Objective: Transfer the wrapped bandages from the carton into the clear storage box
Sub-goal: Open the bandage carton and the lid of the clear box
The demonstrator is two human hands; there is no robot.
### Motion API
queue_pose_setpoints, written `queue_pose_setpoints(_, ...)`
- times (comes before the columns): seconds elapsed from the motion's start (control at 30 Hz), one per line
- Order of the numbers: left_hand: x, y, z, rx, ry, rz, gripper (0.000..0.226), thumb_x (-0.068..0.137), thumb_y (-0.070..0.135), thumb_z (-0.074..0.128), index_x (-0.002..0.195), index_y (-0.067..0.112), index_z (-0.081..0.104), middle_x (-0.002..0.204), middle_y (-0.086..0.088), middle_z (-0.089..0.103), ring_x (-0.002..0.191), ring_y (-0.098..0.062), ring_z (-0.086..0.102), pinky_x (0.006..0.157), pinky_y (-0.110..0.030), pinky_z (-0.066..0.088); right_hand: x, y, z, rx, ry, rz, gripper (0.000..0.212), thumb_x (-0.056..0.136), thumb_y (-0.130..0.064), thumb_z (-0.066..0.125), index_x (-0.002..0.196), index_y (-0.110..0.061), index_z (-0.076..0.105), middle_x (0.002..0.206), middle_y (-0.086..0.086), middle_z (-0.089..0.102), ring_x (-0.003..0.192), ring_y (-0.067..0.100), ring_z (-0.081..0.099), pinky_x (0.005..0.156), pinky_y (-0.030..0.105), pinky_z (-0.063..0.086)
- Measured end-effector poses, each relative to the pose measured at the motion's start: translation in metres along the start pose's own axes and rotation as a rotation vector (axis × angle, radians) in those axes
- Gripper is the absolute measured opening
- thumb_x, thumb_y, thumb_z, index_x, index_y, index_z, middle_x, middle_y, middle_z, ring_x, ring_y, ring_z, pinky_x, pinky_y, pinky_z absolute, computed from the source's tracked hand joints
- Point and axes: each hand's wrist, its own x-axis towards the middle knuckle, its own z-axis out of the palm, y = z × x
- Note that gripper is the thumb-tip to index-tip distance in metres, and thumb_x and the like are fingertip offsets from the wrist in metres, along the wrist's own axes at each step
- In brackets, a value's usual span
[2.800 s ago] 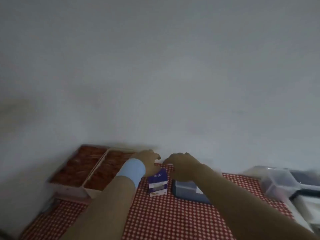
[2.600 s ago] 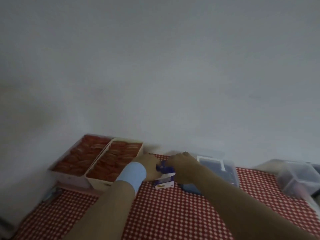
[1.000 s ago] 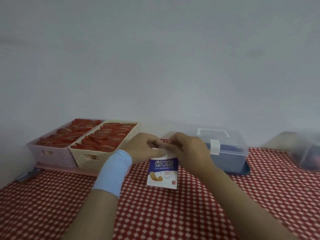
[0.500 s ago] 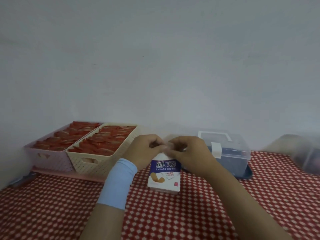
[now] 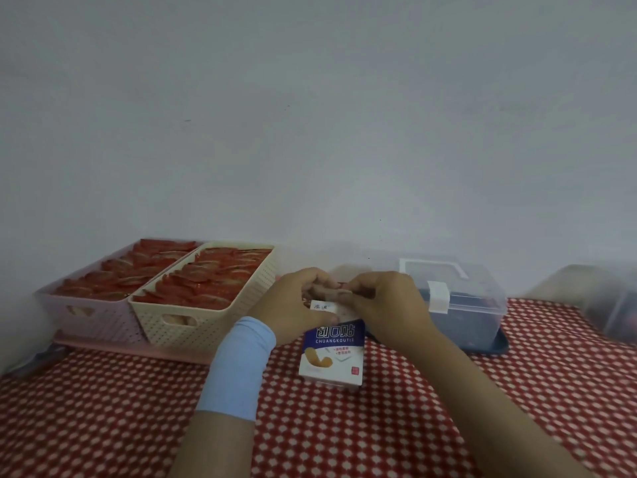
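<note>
On the red checked tablecloth [image 5: 448, 426], mid-frame, left hand [image 5: 296, 305] and right hand [image 5: 386, 301] together pinch the top of the upright blue-and-white cardboard carton [image 5: 332, 353], presumably opening it.

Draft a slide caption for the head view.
Left hand and right hand grip the top of the bandage carton on the checked tablecloth, lidded clear storage box behind.

Checked cloth [image 5: 482, 408]: carton [image 5: 332, 357], tray [image 5: 155, 351], storage box [image 5: 465, 305]
</note>
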Motion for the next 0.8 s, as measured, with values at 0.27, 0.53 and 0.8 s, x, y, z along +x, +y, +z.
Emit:
queue_pose_setpoints(0.27, -0.002, 0.008, -0.004, 0.058, -0.093, -0.016, 0.054, 0.076, 0.023, 0.084, 0.118, 0.036, 0.054, 0.109, 0.015, 0.064, 0.098, -0.004, 0.064, 0.077, -0.026, 0.061, 0.005, 0.0, -0.008, 0.212, -0.061, 0.097, 0.007, 0.087, -0.025, 0.075, 0.081, -0.025, 0.077, 0.075, -0.013, 0.075, 0.069, 0.003, 0.071, 0.065, 0.027, 0.062)
queue_pose_setpoints(0.53, -0.002, 0.015, -0.01, 0.052, -0.038, -0.065, 0.01, 0.095, 0.033, 0.062, 0.092, 0.032, 0.071, 0.094, 0.009, 0.074, 0.088, -0.006, 0.067, 0.078, -0.026, 0.055, 0.002, -0.012, -0.016, 0.337, -0.144, 0.046, 0.006, 0.088, -0.027, 0.075, 0.085, -0.023, 0.075, 0.082, -0.009, 0.077, 0.077, 0.007, 0.073, 0.075, 0.032, 0.062)
queue_pose_setpoints(0.8, -0.005, 0.024, -0.017, -0.042, 0.128, 0.008, 0.02, 0.095, 0.031, 0.062, 0.083, 0.027, 0.077, 0.081, 0.012, 0.075, 0.078, -0.006, 0.068, 0.08, -0.033, 0.055, -0.004, -0.009, -0.027, 0.186, -0.333, 0.057, 0.049, 0.078, -0.047, 0.08, 0.122, -0.032, 0.063, 0.102, -0.013, 0.072, 0.082, -0.001, 0.069, 0.068, 0.017, 0.055)
